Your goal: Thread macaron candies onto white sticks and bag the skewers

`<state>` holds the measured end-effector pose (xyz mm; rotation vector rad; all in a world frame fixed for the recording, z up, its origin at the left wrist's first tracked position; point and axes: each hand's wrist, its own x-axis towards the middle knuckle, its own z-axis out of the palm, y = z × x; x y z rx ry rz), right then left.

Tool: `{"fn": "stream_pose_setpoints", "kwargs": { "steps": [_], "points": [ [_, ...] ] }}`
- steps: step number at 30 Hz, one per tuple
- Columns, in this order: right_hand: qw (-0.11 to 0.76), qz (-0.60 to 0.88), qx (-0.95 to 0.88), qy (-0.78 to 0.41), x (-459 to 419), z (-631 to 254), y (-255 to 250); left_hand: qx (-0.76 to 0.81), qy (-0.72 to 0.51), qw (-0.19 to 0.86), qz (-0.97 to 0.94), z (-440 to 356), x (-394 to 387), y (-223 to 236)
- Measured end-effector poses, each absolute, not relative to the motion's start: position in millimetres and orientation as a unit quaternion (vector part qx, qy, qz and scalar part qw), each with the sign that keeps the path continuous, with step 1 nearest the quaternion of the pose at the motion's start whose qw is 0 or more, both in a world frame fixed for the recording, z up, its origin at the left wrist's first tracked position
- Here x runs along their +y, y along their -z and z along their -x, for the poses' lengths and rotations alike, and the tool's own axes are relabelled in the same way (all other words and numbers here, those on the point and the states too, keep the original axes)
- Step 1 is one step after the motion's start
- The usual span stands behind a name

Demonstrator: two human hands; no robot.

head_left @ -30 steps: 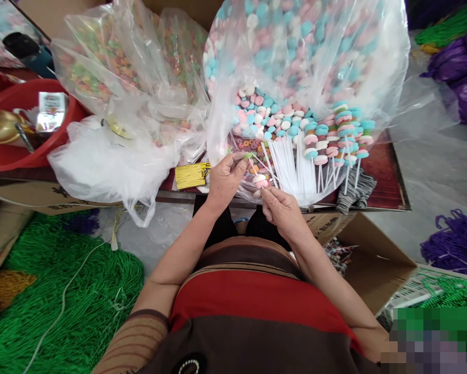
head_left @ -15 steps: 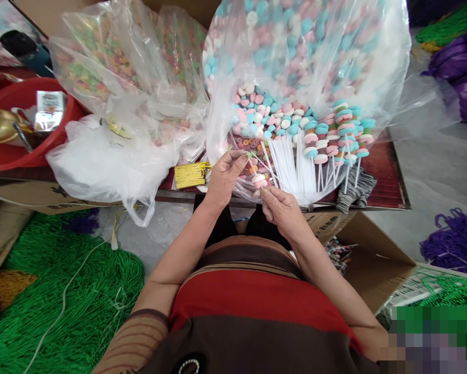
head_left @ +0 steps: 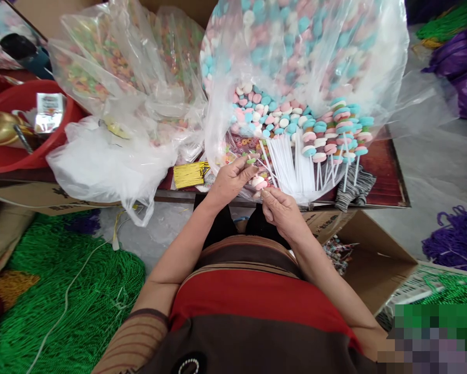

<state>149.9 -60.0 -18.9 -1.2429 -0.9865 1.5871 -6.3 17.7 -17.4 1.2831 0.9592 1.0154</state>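
My right hand (head_left: 282, 209) pinches the lower end of a candy skewer whose thin stick is mostly hidden. A white and pink marshmallow (head_left: 259, 183) sits on it just beyond my fingertips. My left hand (head_left: 233, 179) is closed at the skewer's upper end, its fingertips around a small green gummy ring (head_left: 251, 161). Whether the ring is fully on the stick I cannot tell. Beyond my hands lie loose gummy rings (head_left: 245, 143) and a bundle of white sticks (head_left: 283, 158). Finished-looking marshmallow skewers (head_left: 342, 130) rest to the right of the sticks.
A large clear bag of marshmallows (head_left: 303, 47) and bags of gummies (head_left: 112, 67) fill the table's back. Yellow twist ties (head_left: 189, 175), a white plastic bag (head_left: 112, 161) and a red basin (head_left: 71, 111) are leftward. A grey glove (head_left: 356, 188) and an open carton (head_left: 373, 259) are rightward.
My left hand has shifted slightly down and right along the skewer, its fingers now covering more of the upper part. My right hand keeps its hold at nearly the same place.
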Motion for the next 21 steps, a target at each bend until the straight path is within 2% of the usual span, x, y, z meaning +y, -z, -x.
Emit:
{"fn": "stream_pose_setpoints", "kwargs": {
  "steps": [4,9,14,17,21],
  "points": [
    [0.445,0.507,-0.433,-0.598,-60,-151,23,0.431,-0.417,0.539,-0.592,8,19,15],
    [0.46,0.494,-0.407,-0.615,-59,-154,20,0.398,-0.453,0.623,-0.499,4,18,28],
    [0.47,0.484,-0.393,-0.625,-57,-154,20,0.382,-0.453,0.636,-0.494,1,13,32],
    [0.469,0.489,-0.405,-0.614,-57,-153,20,0.407,-0.447,0.572,-0.554,0,11,28],
    [0.459,0.493,-0.4,-0.622,-57,-153,17,0.433,-0.42,0.389,-0.696,4,12,22]
  ]
}}
